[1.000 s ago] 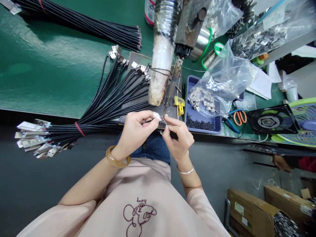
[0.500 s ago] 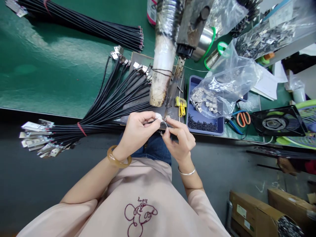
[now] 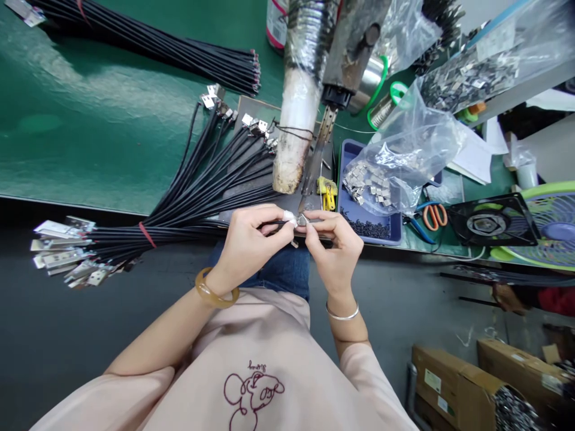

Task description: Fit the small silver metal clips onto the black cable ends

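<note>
My left hand (image 3: pixel 254 239), with white wrapping at a fingertip, is closed on a black cable (image 3: pixel 279 223) at the table's front edge. Close against it, my right hand (image 3: pixel 336 254) is pinched at a small shiny metal piece (image 3: pixel 301 220). What lies between the right fingertips is mostly hidden. Just beyond both hands, the soldering iron (image 3: pixel 326 129) points down toward me from its mount, beside a white-wrapped tube (image 3: pixel 291 137). To the left spreads a bundle of black cables (image 3: pixel 184 191) with metal plugs, tied with a red band (image 3: pixel 147 234).
A second cable bundle (image 3: pixel 166 42) lies at the back left. On the right are a blue tray (image 3: pixel 395 237) with metal shells under a plastic bag, yellow clippers (image 3: pixel 329 196), orange-handled pliers (image 3: pixel 435 215), a solder spool (image 3: pixel 381 114) and a black fan (image 3: pixel 494 223). Another person's hand (image 3: pixel 510 297) shows at far right.
My right hand has shifted slightly right and its fingers have straightened along the piece. My left hand stays nearly in place. The view has turned slightly.
</note>
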### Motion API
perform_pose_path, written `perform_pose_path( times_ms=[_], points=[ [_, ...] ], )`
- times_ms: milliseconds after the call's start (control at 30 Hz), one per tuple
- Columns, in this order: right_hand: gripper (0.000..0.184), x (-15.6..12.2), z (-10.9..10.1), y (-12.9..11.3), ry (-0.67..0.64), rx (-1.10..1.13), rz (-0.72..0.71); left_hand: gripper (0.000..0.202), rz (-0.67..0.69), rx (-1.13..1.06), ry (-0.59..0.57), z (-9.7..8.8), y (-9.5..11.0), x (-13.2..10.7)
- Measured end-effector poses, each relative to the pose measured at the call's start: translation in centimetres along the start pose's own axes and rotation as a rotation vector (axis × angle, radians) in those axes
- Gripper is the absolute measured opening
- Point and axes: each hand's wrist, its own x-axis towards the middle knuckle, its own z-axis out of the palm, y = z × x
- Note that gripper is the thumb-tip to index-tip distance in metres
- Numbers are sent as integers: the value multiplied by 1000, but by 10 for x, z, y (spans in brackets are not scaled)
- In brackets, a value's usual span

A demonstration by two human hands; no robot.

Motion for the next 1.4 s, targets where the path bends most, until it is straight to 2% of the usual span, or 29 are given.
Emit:
perform_pose_path(
  times_ms=[233, 467, 700, 1000, 1233, 1300, 1400],
  points=[
    [14, 4, 0, -5, 7, -139, -105, 12, -14, -15, 50, 3, 2, 2],
    [14, 7, 1, -2, 12, -144, -154, 12, -80, -62, 64, 5, 5, 4],
    [14, 7, 0, -4, 10, -166, -188, 11, -49, -44, 78, 4, 6, 5],
    [15, 3, -5, -2, -30, -211, -206, 12, -64, 10, 2, 6, -2, 3],
    [18, -2, 1, -2, 59, -298, -280, 12, -140, -47, 17, 5, -3, 0],
    [19, -4, 3, -2, 79, -268, -256, 10, -148, -77, 28, 4, -3, -1],
    [12, -4, 1, -3, 26, -91, -54, 10, -146, -122, -3, 2, 0, -3]
  ],
)
